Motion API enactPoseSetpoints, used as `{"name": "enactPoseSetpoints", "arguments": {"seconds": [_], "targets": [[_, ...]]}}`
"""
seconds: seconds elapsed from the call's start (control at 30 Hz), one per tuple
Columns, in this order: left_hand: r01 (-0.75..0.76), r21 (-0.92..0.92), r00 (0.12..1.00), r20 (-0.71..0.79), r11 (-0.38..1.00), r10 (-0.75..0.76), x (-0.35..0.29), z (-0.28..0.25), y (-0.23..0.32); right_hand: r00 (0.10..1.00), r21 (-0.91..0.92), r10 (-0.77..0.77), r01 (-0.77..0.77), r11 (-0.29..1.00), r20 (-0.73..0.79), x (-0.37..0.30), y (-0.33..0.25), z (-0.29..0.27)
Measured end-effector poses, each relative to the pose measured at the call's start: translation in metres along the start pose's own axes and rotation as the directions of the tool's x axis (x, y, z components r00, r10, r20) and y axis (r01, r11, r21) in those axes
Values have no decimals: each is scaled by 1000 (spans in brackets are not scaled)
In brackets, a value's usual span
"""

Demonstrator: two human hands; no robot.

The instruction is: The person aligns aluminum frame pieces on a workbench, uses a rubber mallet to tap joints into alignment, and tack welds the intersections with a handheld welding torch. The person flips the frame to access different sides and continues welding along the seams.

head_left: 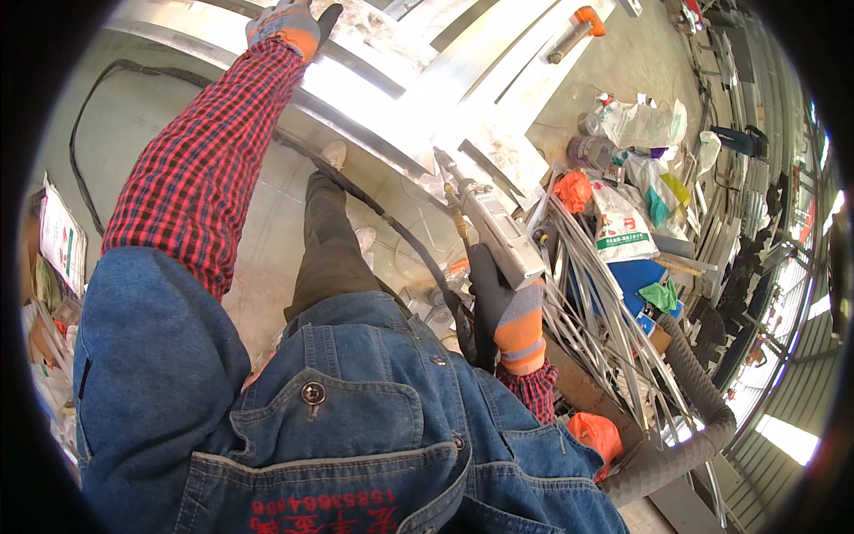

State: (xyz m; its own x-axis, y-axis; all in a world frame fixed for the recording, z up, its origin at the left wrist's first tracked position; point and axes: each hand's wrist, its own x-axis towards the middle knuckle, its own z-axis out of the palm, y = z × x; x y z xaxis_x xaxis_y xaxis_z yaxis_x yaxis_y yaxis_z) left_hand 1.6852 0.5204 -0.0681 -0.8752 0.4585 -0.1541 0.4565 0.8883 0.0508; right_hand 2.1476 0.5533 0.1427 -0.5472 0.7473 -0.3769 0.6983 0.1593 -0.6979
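Note:
My right hand, in a dark glove with an orange and grey cuff, is wrapped round a welding gun with a boxy light-grey body. Its narrow nozzle points up and left, close to the edge of a bright metal frame. A thick black cable runs from beside the right hand toward the left. At the top edge, my left hand, in a grey and orange glove, rests by the frame's far left part. The thumb stands apart from the fingers, which are partly cut off by the picture's edge. Glare washes out much of the metal.
An orange-handled tool lies on the far right of the frame. Right of me are thin metal strips, plastic bags, an orange crumpled bag and a thick ribbed hose. My shoe is beside the frame's near edge.

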Motion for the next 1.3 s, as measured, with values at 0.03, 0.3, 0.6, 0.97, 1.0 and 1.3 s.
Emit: {"name": "enactPoseSetpoints", "arguments": {"seconds": [0.03, 0.3, 0.6, 0.97, 1.0, 1.3], "targets": [[1, 3, 1000, 20, 1000, -1, -1, -1, 1, 999, -1, 32, -32, 999, 6, 1, 0, 1], [-26, -5, 999, 28, 1000, 26, 2, 2, 1, 986, -8, 163, -163, 987, 20, 11, -3, 4], [-44, -72, 994, 98, 996, 51, 1, -9, -4, 985, 127, 169, -170, 977, 14, 5, -9, 7], [-16, 14, 999, 38, 1000, 16, -3, -7, 2, 992, 37, 126, -127, 991, 12, 8, -4, 7], [-17, 10, 1000, 27, 1000, 17, -3, -7, 2, 995, -3, 103, -103, 995, 9, 8, -4, 6], [6, 13, 998, 58, 1000, -7, 0, -4, 3, 968, 101, 251, -253, 962, 30, 0, -21, 3]]}}
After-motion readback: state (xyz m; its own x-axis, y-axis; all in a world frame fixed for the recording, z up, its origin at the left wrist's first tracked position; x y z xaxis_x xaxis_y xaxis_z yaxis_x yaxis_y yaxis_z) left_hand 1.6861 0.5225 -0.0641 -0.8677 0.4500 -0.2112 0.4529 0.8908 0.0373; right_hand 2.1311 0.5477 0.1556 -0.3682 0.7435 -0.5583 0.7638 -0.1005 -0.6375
